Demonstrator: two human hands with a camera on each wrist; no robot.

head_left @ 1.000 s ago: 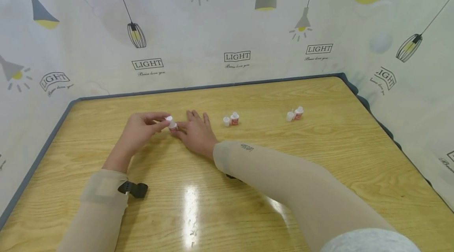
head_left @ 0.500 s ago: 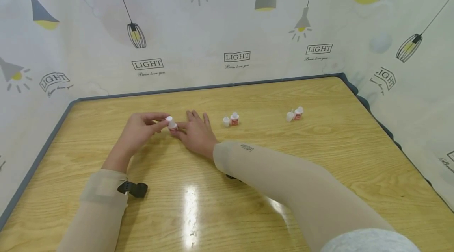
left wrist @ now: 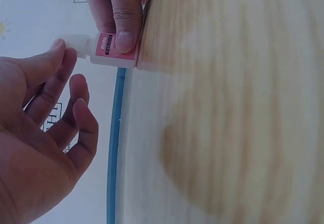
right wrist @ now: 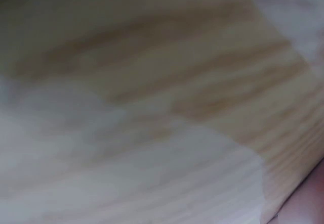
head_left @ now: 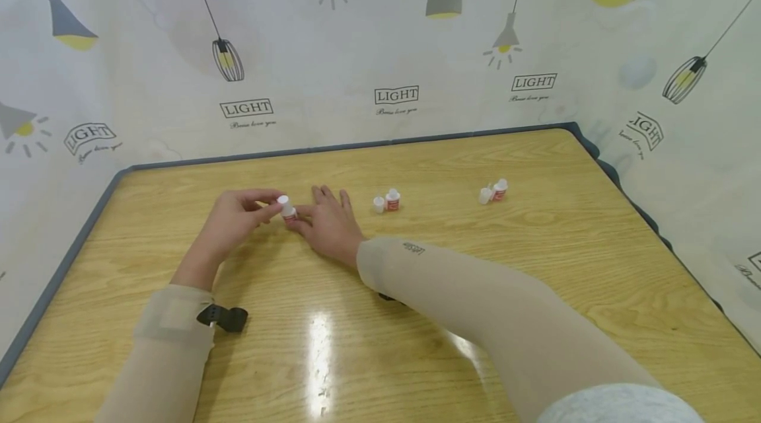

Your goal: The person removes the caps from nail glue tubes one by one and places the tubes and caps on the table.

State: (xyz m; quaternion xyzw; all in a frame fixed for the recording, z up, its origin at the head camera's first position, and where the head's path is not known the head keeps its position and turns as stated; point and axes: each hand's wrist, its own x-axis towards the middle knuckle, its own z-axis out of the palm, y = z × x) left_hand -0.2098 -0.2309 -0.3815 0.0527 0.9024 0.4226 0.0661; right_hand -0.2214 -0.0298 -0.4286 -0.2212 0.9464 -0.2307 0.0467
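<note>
A small nail glue bottle (head_left: 289, 216) with a red label stands on the table at the left. My left hand (head_left: 234, 219) pinches its white cap (head_left: 283, 201) between thumb and forefinger, the other fingers loosely bent. With thumb and index finger, my right hand (head_left: 329, 223) holds the bottle's body low down, its remaining fingers spread on the table. In the left wrist view the cap (left wrist: 77, 42) sits over the bottle neck, and a thumb covers part of the pink label (left wrist: 107, 47). Only blurred wood and a sliver of hand (right wrist: 306, 201) appear in the right wrist view.
To the right stands a second glue bottle (head_left: 393, 201) with a loose white cap (head_left: 379, 205) beside it. Farther right are a third bottle (head_left: 501, 190) and its cap (head_left: 485, 195). A patterned backdrop (head_left: 327, 59) rises behind the wooden table (head_left: 440, 344).
</note>
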